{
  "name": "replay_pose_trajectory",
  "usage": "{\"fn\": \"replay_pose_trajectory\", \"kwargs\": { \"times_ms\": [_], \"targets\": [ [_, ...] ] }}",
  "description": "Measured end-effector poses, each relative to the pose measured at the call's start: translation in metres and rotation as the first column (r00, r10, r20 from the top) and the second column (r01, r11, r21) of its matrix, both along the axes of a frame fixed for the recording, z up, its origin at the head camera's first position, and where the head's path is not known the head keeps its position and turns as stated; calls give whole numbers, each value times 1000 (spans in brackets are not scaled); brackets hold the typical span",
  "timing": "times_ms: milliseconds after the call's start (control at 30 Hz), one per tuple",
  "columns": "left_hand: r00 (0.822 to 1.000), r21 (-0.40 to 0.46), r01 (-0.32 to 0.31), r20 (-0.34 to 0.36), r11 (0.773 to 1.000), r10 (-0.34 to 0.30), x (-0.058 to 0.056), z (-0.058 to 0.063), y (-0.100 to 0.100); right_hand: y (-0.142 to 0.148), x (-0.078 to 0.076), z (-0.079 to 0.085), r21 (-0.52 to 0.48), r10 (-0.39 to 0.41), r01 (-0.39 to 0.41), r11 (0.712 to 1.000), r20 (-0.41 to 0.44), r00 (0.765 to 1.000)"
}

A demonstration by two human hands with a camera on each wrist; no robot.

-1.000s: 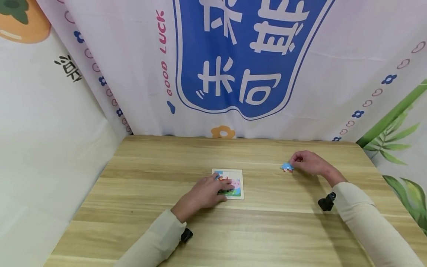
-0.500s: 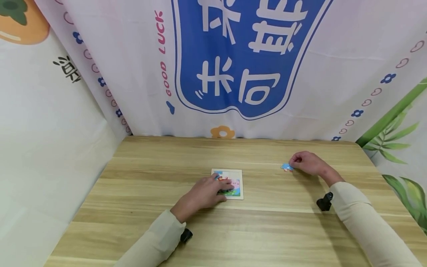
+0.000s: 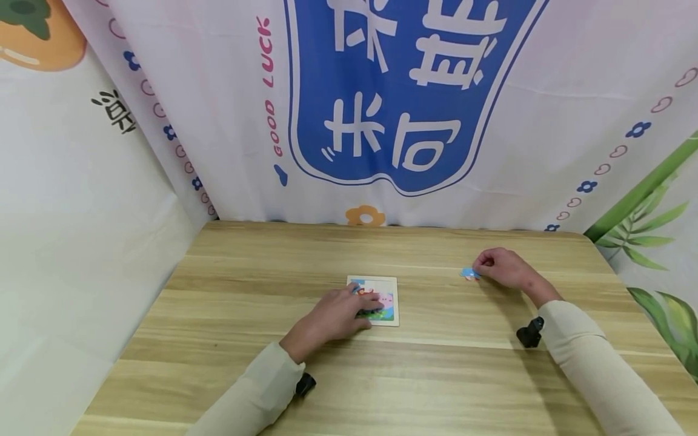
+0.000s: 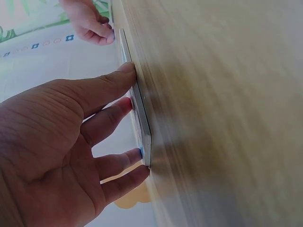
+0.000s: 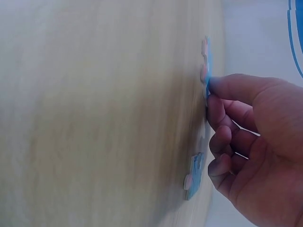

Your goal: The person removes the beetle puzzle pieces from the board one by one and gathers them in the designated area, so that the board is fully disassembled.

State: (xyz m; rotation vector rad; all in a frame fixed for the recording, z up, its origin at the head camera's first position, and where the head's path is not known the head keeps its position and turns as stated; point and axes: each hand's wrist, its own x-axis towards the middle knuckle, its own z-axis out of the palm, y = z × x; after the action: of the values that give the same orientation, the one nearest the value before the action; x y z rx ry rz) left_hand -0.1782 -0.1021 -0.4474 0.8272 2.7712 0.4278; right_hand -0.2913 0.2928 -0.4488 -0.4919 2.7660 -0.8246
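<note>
My left hand (image 3: 342,312) rests on a small square jigsaw puzzle (image 3: 386,312) in a pale frame, its fingers spread over the picture. In the left wrist view, the thumb touches the board's edge and fingertips meet its top and far corner. The puzzle shows a pink cartoon face, a red part and green at the bottom, partly hidden by the fingers. Off to the right, my right hand (image 3: 504,266) pinches a blue puzzle piece (image 3: 469,274) between thumb and index finger, close over the table. The other right fingers are curled in.
A second puzzle piece (image 5: 193,177), blue on top, lies on the wooden table (image 3: 436,387) beside the right hand; the head view hides it. A printed cloth (image 3: 229,121) hangs along the table's back edge. Each wrist wears a black camera.
The blue piece has turned and tilted a little in the right fingers, while the right hand has barely shifted. My left hand and the framed puzzle stay in place.
</note>
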Motion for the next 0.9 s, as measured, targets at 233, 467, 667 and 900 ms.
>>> {"fn": "replay_pose_trajectory", "kwargs": {
  "times_ms": [233, 467, 667, 900],
  "targets": [
    [1000, -5, -7, 4, 1000, 7, 0, 1, 1, 1, -2, -2, 15, 2, -2, 1000, -20, 1000],
    [1000, 0, -4, 4, 1000, 4, 0, 0, 1, 0, -1, -1, 26, 6, -5, 1000, -30, 1000],
    [1000, 24, -5, 10, 1000, 5, -1, 0, 2, 1, 0, -1, 35, 3, -1, 999, -37, 999],
    [1000, 13, -6, 7, 1000, 6, 0, -1, 1, -6, 4, 7, 29, -18, 20, 999, -67, 998]
  ]
}}
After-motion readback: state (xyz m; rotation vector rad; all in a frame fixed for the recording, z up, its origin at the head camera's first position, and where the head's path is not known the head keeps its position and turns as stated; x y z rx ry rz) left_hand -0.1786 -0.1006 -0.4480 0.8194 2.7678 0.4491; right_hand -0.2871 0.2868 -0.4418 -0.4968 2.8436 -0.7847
